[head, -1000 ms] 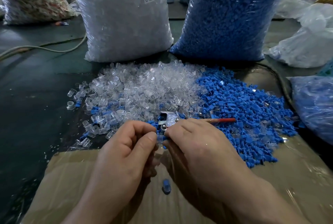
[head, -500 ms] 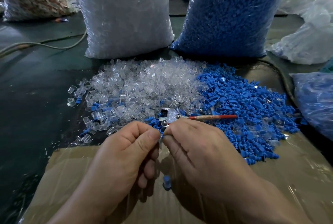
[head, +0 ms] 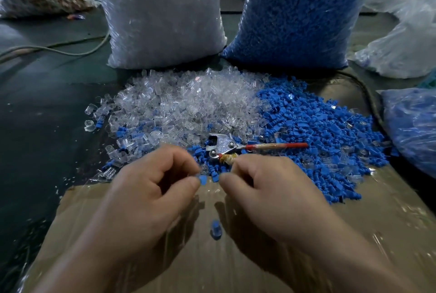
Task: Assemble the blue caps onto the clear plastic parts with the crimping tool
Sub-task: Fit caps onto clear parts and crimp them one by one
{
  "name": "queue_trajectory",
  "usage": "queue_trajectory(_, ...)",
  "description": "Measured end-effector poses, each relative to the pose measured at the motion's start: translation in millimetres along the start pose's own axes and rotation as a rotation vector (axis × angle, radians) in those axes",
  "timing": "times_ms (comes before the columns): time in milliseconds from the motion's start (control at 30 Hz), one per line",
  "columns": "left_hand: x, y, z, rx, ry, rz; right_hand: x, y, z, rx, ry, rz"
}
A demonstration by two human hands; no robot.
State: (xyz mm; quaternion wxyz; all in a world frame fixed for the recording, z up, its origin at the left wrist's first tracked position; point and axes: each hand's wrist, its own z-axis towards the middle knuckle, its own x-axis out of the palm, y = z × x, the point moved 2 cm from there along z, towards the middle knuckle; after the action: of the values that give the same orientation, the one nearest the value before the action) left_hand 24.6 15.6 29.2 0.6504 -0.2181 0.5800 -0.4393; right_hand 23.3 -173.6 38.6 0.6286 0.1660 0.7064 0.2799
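Thumb and forefinger of my left hand (head: 151, 189) pinched a blue cap (head: 202, 179). My right hand (head: 266, 189) curled beside it; whether it held anything, I could not tell. The crimping tool (head: 224, 147) lay just beyond on heaped caps (head: 318, 132).

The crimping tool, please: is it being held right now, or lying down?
Lying down: the crimping tool rests on the pile of blue caps beyond both hands; the left hand pinches one blue cap.

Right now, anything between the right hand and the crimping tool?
Nothing visible. The tool lies atop the pile just beyond the right hand, uncovered. The left hand pinches a blue cap beside that path, not in it.
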Motion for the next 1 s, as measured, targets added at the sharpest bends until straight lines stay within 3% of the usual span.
queue_trajectory(67, 4.2, 3.3, 0.8, 0.023, 0.076, 0.171, 8.4, -2.3, -0.8, -0.102, -0.049, -0.274)
queue_trajectory(167, 15.3, 4.2, -0.8, 0.115, 0.194, 0.353, 20.5, -2.0, 1.4, -0.195, -0.092, -0.407)
queue_trajectory(400, 15.1, -1.1, -1.3, 0.194, 0.295, 0.300, 29.0, 1.5, 21.1, -0.185, -0.085, -0.514)
queue_trajectory(467, 12.0, 0.3, 0.7, 0.139, 0.251, 0.216, 29.0, 1.7, 22.5, -0.179, -0.076, -0.513)
queue_trajectory(567, 0.4, 14.2, 4.0, -0.054, -0.098, 0.263, 27.1, -0.8, 20.8, -0.198, -0.088, -0.474)
queue_trajectory(633, -5.7, 24.2, 6.0, -0.208, -0.228, 0.364, 26.8, -3.1, 19.6, -0.218, -0.080, -0.464)
queue_trajectory(767, 2.1, 25.1, 6.1, -0.292, -0.064, 0.635, 27.3, 1.5, 17.2, -0.264, -0.102, -0.436)
queue_trajectory(1000, 7.6, 16.6, 7.6, -0.321, 0.014, 0.718, 37.1, 5.7, 23.3, -0.323, -0.122, -0.431)
